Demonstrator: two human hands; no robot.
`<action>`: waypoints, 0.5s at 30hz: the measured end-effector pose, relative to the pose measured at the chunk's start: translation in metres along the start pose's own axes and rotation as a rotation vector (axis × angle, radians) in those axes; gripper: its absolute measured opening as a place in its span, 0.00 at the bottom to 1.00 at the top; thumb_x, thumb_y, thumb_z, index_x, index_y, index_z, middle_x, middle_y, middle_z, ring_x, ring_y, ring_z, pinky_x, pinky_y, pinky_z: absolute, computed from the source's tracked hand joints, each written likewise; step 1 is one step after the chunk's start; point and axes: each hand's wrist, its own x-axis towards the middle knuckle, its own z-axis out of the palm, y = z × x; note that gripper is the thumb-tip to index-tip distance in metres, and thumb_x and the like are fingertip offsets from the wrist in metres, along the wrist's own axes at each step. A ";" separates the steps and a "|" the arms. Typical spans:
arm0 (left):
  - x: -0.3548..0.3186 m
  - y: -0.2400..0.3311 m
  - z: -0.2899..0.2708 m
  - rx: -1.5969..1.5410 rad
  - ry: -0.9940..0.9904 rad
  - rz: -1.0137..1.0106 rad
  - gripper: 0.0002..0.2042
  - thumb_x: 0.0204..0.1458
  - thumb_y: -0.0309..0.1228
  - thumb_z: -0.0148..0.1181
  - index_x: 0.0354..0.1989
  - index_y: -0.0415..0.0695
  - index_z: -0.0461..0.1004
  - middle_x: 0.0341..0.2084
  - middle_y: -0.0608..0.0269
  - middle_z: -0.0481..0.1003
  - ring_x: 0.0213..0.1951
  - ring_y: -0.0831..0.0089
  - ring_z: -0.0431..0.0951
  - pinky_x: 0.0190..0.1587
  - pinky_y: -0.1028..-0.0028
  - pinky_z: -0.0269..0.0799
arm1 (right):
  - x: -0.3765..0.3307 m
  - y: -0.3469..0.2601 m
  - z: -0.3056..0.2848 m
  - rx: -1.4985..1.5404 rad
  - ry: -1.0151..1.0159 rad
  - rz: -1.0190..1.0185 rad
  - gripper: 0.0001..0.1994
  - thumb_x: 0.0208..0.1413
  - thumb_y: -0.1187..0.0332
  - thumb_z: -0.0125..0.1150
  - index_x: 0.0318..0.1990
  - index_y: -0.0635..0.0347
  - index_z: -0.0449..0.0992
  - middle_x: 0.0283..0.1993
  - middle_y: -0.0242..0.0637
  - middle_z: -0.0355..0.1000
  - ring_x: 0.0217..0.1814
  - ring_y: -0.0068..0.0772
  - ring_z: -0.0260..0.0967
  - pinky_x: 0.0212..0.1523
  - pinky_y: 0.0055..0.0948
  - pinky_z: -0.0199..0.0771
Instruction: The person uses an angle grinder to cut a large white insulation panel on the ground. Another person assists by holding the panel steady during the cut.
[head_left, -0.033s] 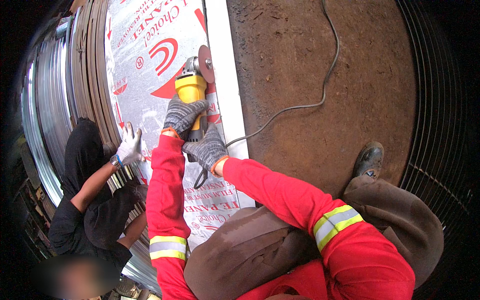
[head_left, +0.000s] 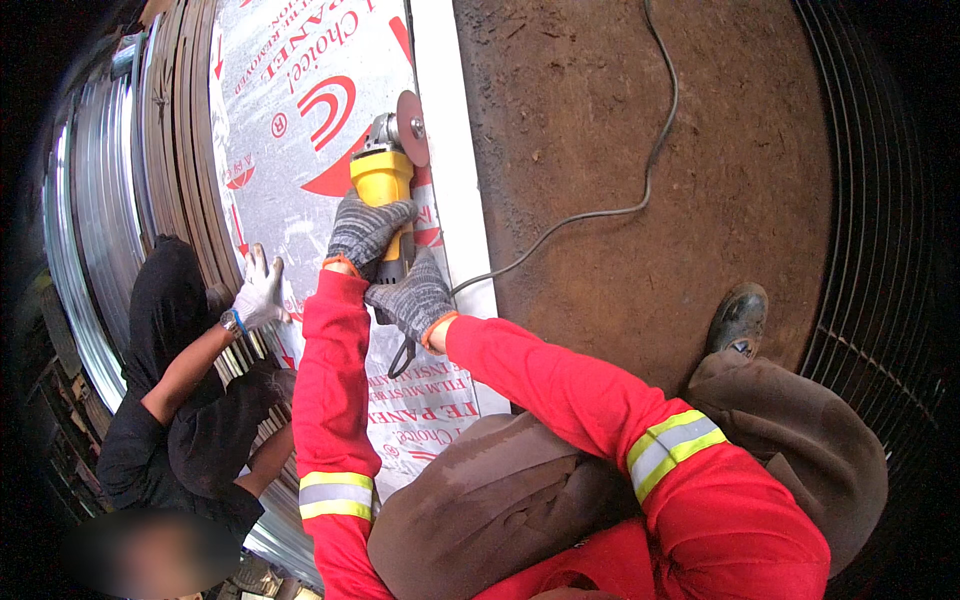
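Note:
Both my hands wear grey knit gloves with orange cuffs and grip a yellow angle grinder (head_left: 383,178). My left hand (head_left: 367,235) is wrapped round its body just behind the head. Farther back, my right hand (head_left: 415,296) closes on the dark rear of the tool. The grinder's reddish cutting disc (head_left: 412,128) stands on edge over the long seam near the right side of a film-covered panel (head_left: 290,190). Whether the disc touches the panel I cannot tell. A white strip (head_left: 462,180) runs along the panel's right edge.
A grey power cord (head_left: 592,214) curves over the brown ground (head_left: 640,290) at the right. On the left a crouching co-worker rests a white-gloved hand (head_left: 262,292) on the panel. Metal sheets (head_left: 100,200) lie beyond, and a wire mesh (head_left: 870,200) bounds the far right.

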 end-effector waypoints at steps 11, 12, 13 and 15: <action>-0.012 -0.007 0.001 -0.038 -0.006 0.013 0.18 0.43 0.28 0.69 0.43 0.40 0.73 0.31 0.62 0.77 0.29 0.71 0.77 0.33 0.70 0.76 | -0.012 0.006 0.003 0.050 0.013 -0.060 0.50 0.31 0.62 0.80 0.63 0.67 0.54 0.56 0.54 0.67 0.58 0.48 0.68 0.59 0.38 0.68; -0.013 -0.006 0.002 -0.038 -0.003 0.020 0.19 0.43 0.28 0.69 0.43 0.40 0.73 0.31 0.62 0.77 0.29 0.71 0.77 0.33 0.70 0.76 | -0.013 0.006 0.002 0.065 0.014 -0.060 0.50 0.31 0.63 0.80 0.63 0.67 0.54 0.56 0.54 0.67 0.58 0.48 0.68 0.59 0.38 0.69; -0.014 -0.004 0.001 -0.031 -0.008 0.024 0.19 0.43 0.28 0.69 0.44 0.40 0.73 0.31 0.62 0.77 0.29 0.71 0.77 0.33 0.70 0.76 | -0.013 0.006 0.002 0.080 0.014 -0.061 0.50 0.32 0.63 0.80 0.63 0.67 0.55 0.56 0.53 0.67 0.58 0.48 0.69 0.59 0.38 0.69; -0.018 -0.005 -0.001 -0.012 -0.009 0.032 0.19 0.42 0.28 0.70 0.44 0.40 0.73 0.31 0.62 0.77 0.29 0.71 0.77 0.33 0.70 0.76 | -0.016 0.007 0.003 0.095 0.000 -0.041 0.49 0.32 0.64 0.80 0.62 0.67 0.55 0.55 0.53 0.68 0.56 0.48 0.69 0.57 0.38 0.70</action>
